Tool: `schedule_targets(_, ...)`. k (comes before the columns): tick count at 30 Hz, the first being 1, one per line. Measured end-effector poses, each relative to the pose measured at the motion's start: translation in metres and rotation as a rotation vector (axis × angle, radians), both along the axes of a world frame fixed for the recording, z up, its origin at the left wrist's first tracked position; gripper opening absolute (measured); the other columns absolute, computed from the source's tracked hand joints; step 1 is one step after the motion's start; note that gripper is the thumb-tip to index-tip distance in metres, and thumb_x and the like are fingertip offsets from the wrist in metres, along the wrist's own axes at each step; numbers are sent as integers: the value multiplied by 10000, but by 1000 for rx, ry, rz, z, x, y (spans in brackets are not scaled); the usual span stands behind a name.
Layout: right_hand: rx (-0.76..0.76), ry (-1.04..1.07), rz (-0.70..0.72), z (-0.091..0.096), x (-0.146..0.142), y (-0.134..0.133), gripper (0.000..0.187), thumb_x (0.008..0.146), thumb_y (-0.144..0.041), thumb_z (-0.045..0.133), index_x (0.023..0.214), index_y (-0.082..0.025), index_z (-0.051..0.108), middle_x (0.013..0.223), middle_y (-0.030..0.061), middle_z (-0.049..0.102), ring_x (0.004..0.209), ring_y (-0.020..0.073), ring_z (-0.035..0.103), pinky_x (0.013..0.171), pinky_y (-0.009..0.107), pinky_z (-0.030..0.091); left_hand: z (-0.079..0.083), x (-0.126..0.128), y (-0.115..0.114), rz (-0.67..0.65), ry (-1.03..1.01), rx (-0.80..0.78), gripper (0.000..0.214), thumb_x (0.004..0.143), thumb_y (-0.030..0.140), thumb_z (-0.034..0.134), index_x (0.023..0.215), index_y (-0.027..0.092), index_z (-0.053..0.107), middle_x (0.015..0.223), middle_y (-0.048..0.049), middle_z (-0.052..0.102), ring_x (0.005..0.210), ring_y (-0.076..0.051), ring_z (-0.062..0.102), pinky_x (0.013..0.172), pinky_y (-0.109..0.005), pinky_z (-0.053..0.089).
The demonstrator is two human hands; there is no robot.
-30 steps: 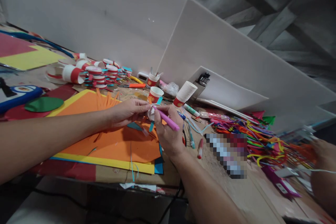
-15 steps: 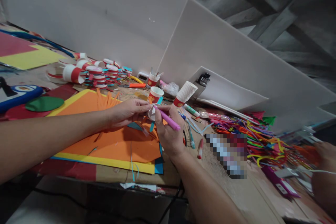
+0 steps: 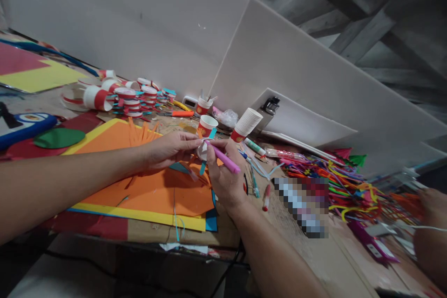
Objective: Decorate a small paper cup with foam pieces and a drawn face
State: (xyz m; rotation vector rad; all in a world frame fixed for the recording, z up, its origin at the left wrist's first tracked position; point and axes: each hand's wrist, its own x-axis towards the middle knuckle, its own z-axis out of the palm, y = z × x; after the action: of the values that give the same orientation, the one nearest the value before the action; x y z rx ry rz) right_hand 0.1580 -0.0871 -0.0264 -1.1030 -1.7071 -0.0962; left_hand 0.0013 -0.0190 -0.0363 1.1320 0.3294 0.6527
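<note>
My left hand (image 3: pixel 167 149) pinches a small cut paper cup piece (image 3: pixel 202 149) with blue paper strips, held above the orange paper sheet (image 3: pixel 150 186). My right hand (image 3: pixel 223 177) is closed round a purple pen (image 3: pixel 223 159), and the pen's tip touches the cup piece. Both hands meet over the table's middle. A red and white paper cup (image 3: pixel 206 125) stands just behind them.
Several finished cup crafts (image 3: pixel 129 98) lie at the back left, and a stack of white cups (image 3: pixel 246 123) leans behind my hands. Coloured pipe cleaners (image 3: pixel 335 181) pile up at the right, where another person's hand (image 3: pixel 431 202) works. White foam boards (image 3: pixel 279 70) lean along the back.
My hands have barely moved; the pen stays at the cup piece. The other person's hand at the right has shifted slightly.
</note>
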Motion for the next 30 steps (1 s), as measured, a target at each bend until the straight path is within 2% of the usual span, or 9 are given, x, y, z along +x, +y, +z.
schedule_targets(5,1,-9,-1,0,0,0,101,878,-269,581,932,-194,623,880,46,675,821,169,643,741,318,515,-1,-1,0,4,11,3,262,842,343,647,970,116,669,962,-123,682,826,-196,661,650,-281,541)
schedule_targets(11,2,-4,-10,-1,0,0,90,874,-261,582,922,-198,626,881,41,673,820,167,640,744,319,511,-1,-1,1,-39,-10,-6,265,847,341,637,1006,130,657,995,-127,677,861,-224,666,633,-318,562)
schedule_targets(18,-5,20,3,0,-1,0,90,865,-249,595,920,-189,633,875,38,676,807,157,639,740,308,508,0,-1,1,-10,-3,-14,271,833,333,659,992,113,658,974,-126,676,822,-196,668,595,-249,538)
schedule_targets(22,-10,28,3,1,-2,-1,92,865,-252,594,916,-186,635,876,38,677,810,156,639,739,304,506,-3,0,2,-13,-14,-18,275,824,333,671,993,116,663,984,-126,674,849,-205,671,664,-289,564)
schedule_targets(30,-6,21,0,2,-2,0,94,872,-270,591,911,-192,629,862,37,671,793,161,637,726,310,507,-2,-2,1,-47,-26,-3,245,855,333,632,996,134,656,1000,-118,668,896,-226,672,701,-348,586)
